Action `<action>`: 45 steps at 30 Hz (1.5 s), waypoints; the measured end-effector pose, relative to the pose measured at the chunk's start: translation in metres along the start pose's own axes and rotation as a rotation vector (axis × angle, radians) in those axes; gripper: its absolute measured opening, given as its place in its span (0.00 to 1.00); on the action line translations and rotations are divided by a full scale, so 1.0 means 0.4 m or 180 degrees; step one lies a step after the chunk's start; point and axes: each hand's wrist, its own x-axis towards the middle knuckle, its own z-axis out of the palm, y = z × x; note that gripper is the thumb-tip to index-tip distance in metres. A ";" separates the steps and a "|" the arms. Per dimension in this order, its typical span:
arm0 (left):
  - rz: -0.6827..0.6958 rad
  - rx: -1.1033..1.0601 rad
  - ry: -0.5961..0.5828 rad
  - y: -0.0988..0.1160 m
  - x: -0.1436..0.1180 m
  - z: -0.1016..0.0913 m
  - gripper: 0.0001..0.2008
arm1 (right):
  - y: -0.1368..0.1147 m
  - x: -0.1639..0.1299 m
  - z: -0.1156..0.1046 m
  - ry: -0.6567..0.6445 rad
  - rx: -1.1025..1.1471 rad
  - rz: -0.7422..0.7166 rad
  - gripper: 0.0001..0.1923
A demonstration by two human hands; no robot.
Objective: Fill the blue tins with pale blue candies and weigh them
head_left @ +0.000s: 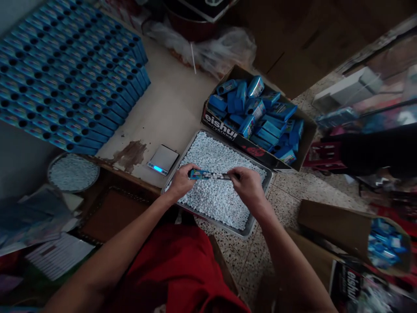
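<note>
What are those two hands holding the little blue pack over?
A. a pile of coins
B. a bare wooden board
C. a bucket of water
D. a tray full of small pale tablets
D: the left hand and right hand hold the blue pack over a metal tray of small pale tablets.

A small packing workshop: stacked blue boxes upper left, a tray of white pellets centre, a scale.

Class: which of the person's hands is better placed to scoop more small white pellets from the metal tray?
Probably the right hand: it lies over the small white pellets mid-tray, whereas the left hand sits at the metal tray edge, steadying the slim blue box.
</note>
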 end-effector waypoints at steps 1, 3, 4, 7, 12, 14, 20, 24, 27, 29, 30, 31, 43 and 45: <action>0.0010 0.0029 -0.0008 0.006 -0.002 0.003 0.15 | -0.022 -0.003 -0.005 -0.0015 -0.0261 -0.0070 0.11; 0.0004 0.0065 0.0013 0.013 -0.006 0.008 0.16 | -0.062 -0.010 -0.011 -0.0074 -0.0620 -0.0191 0.12; -0.0003 0.0062 0.0036 0.012 -0.007 0.008 0.16 | -0.078 -0.016 -0.013 -0.0097 -0.0701 -0.0243 0.12; -0.0116 -0.0122 0.0081 -0.012 -0.003 0.005 0.17 | -0.067 -0.048 -0.021 0.0035 -0.0578 -0.0318 0.14; -0.0672 -0.1842 -0.0345 -0.072 0.008 -0.006 0.21 | 0.190 -0.156 0.000 0.0650 -0.0253 0.0772 0.13; -0.0712 -0.2311 -0.0610 -0.082 0.006 -0.011 0.23 | 0.307 -0.195 0.053 0.0649 0.0163 0.1580 0.11; -0.0736 -0.2232 -0.0589 -0.088 -0.015 -0.044 0.23 | 0.377 -0.192 0.280 0.0486 0.1729 0.1743 0.17; -0.0713 -0.1587 -0.0444 -0.086 -0.024 -0.070 0.23 | 0.323 -0.166 0.295 0.0391 0.2328 0.1663 0.21; -0.0608 -0.0999 -0.0440 -0.077 -0.022 -0.068 0.21 | 0.283 -0.154 0.238 0.0194 0.2854 0.1538 0.19; -0.0509 -0.0691 -0.0433 -0.066 -0.019 -0.058 0.21 | 0.249 -0.139 0.189 0.0042 0.3020 0.1365 0.16; -0.0467 -0.0567 -0.0425 -0.059 -0.018 -0.052 0.21 | 0.228 -0.129 0.166 -0.0001 0.2949 0.1252 0.14; -0.0434 -0.0452 -0.0412 -0.052 -0.017 -0.048 0.21 | 0.206 -0.118 0.143 -0.0006 0.2755 0.1120 0.13; -0.0199 -0.0109 -0.0234 -0.032 -0.051 -0.017 0.17 | -0.133 -0.083 -0.008 0.0075 -0.0758 -0.0179 0.12; -0.0241 -0.0143 -0.0139 -0.044 -0.048 -0.038 0.17 | -0.103 -0.106 -0.032 0.0270 -0.0491 -0.0126 0.11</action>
